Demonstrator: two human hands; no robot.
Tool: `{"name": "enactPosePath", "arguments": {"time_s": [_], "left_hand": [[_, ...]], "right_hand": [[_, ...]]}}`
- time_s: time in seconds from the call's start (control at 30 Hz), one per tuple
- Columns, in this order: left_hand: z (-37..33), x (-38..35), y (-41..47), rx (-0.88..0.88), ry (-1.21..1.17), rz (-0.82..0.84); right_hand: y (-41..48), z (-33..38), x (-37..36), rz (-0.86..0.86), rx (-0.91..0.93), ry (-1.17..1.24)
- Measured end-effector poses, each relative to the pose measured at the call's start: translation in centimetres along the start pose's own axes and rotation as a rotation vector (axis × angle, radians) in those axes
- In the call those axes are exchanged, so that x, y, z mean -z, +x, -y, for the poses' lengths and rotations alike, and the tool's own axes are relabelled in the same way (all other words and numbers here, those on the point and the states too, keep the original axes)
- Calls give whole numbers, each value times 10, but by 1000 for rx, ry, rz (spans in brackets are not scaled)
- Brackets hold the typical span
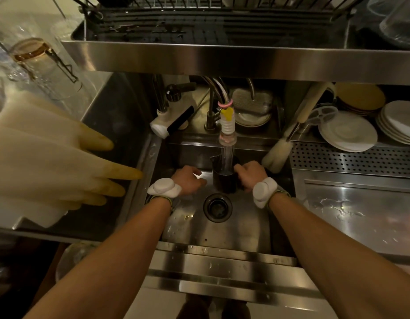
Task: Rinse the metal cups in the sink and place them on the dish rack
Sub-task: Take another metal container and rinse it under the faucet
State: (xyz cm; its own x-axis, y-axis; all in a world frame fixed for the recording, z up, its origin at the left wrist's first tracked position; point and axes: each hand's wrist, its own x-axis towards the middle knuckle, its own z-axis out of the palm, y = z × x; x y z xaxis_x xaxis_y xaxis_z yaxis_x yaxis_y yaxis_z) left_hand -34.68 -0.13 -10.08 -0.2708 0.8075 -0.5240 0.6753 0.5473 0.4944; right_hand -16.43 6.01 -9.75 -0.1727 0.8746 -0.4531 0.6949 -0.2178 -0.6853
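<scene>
A dark metal cup [224, 178] with a small spout stands upright in the steel sink [222, 231], right under the clear faucet nozzle [227, 150], and holds water. My right hand [251, 176] grips the cup from its right side. My left hand [190, 180] hovers just left of the cup with loosely curled fingers and holds nothing. The dish rack [199, 17], black wire over a steel shelf, hangs above the sink at the top of the view.
A drain [217, 207] lies in front of the cup. Rubber gloves [49, 157] hang at the left. A bottle brush [278, 153] leans at the sink's right rim. Stacked plates [348, 132] sit on the perforated shelf at the right. A second faucet [167, 120] stands behind left.
</scene>
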Motion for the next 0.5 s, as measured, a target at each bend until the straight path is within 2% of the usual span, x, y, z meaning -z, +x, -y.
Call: {"name": "enactPosePath", "arguments": {"time_s": [0.1,0.23,0.33,0.5], "left_hand": [[-1,0,-2,2,5,2],[-5,3,-6,11,6,9],[-13,3,-10,-7,24,6],[-24,8,-14,-41,37,4]], "right_hand": [[0,3,-6,-18,58,-33],[-1,9,8,53,71,-10],[-2,7,20,104,88,-65],[-7,-1,35,61,175,-220]]}}
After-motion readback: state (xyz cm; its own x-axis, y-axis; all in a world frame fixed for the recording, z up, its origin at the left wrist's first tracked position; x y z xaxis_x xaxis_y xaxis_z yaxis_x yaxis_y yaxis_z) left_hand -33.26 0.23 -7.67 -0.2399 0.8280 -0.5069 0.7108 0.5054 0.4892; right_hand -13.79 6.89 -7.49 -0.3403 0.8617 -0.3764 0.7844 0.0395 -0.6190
